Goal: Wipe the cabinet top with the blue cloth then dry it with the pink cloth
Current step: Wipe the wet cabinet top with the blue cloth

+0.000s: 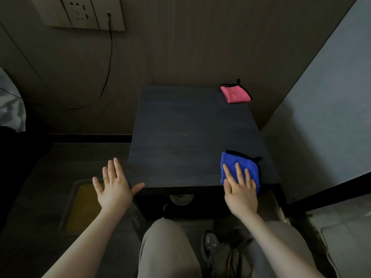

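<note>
At the near right corner of the cabinet top (192, 137), the blue cloth (239, 169) is pressed flat under the right hand (240, 192), whose fingers are laid out straight across it and grasp nothing. The cloth is folded, edged in black, and hangs slightly over the front edge. At the far right corner, against the wall, the pink cloth (235, 94) is left folded and untouched, well apart from the blue one. The left hand (113, 186) is held spread and relaxed beside the near left corner, its thumb touching the front edge there. The top is dark, wood-grained and dimly lit. A brown panelled wall (190, 47) is seen behind it, with a socket plate (84, 13) at the upper left from which a black cable (109, 63) is hung. A pale grey wall (325, 107) is seen to the right. Beige trousers (168, 249) are seen below.
</note>
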